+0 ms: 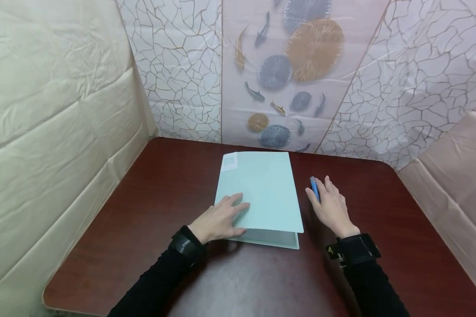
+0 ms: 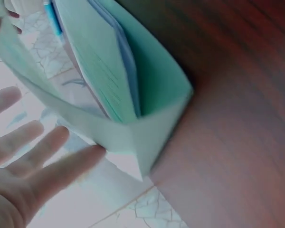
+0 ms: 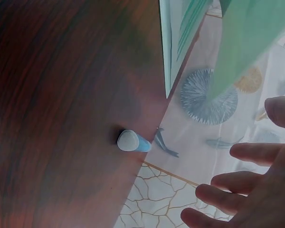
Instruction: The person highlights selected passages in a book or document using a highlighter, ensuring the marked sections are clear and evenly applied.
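A pale green folder (image 1: 262, 189) lies on the table with its cover partly raised along the near edge. Printed papers (image 2: 102, 61) show inside it in the left wrist view. My left hand (image 1: 221, 219) is at the folder's left side, fingers spread over the cover's edge; in the left wrist view the fingertips are right at the spine (image 2: 118, 137). To the right of the folder lies a slim blue stick with a pale rounded end (image 3: 133, 141), like a marker. My right hand (image 1: 330, 207) hovers beside and over it, fingers extended, holding nothing.
The dark red-brown table (image 1: 158, 189) has rounded corners. Behind it hangs a patterned cloth (image 1: 277, 75) with fish and round leaf shapes. Cream cloth (image 1: 55, 132) borders the left side, and pinkish cloth (image 1: 452, 193) the right. A white label (image 1: 229, 161) is on the folder's far left corner.
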Tool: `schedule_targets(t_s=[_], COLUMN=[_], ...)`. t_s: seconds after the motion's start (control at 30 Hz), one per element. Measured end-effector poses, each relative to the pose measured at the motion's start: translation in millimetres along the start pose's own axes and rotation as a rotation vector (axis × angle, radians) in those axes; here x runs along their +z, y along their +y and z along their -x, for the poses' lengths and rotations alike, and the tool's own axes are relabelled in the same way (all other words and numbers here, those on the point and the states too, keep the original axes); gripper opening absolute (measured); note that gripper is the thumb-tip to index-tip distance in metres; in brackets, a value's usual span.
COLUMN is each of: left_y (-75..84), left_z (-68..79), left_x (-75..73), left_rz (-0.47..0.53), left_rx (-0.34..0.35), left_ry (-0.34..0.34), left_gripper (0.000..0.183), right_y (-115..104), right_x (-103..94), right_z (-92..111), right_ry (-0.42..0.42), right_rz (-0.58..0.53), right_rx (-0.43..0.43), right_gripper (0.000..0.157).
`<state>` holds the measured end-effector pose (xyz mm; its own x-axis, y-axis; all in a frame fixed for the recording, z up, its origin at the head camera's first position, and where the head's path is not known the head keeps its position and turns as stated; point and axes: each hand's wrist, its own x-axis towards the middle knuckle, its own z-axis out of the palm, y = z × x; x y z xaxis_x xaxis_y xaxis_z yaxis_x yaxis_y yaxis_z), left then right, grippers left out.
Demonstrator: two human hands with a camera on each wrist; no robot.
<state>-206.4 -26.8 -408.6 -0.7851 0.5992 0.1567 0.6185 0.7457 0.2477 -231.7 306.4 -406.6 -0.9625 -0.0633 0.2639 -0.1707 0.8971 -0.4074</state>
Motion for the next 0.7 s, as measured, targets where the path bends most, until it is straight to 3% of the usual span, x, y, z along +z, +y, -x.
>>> schedule_targets(t_s=[0.13,0.47,0.7], left_y=[-2.8,-10.8,-14.5], left_z=[7.4,22.4,27.5], left_x=[-2.2,-3.3,-2.5], left_rz=[0.005,0.012,0.043], left_rx=[-0.006,0.027,-0.009], left_ry=[0.060,0.308,0.366], left_gripper=[0.060,0.053,0.053], right_y=[-0.4,-2.5,-1.6], right_x=[-0.5,0.5,2.9], right_z=[0.6,-0.4,-2.1], right_ry=[-0.012,-0.030,-0.021], right_rz=[0.005,0.016,0.022], right_rx=[0.006,0.000,-0.011], right_gripper=[0.065,0.066,0.066])
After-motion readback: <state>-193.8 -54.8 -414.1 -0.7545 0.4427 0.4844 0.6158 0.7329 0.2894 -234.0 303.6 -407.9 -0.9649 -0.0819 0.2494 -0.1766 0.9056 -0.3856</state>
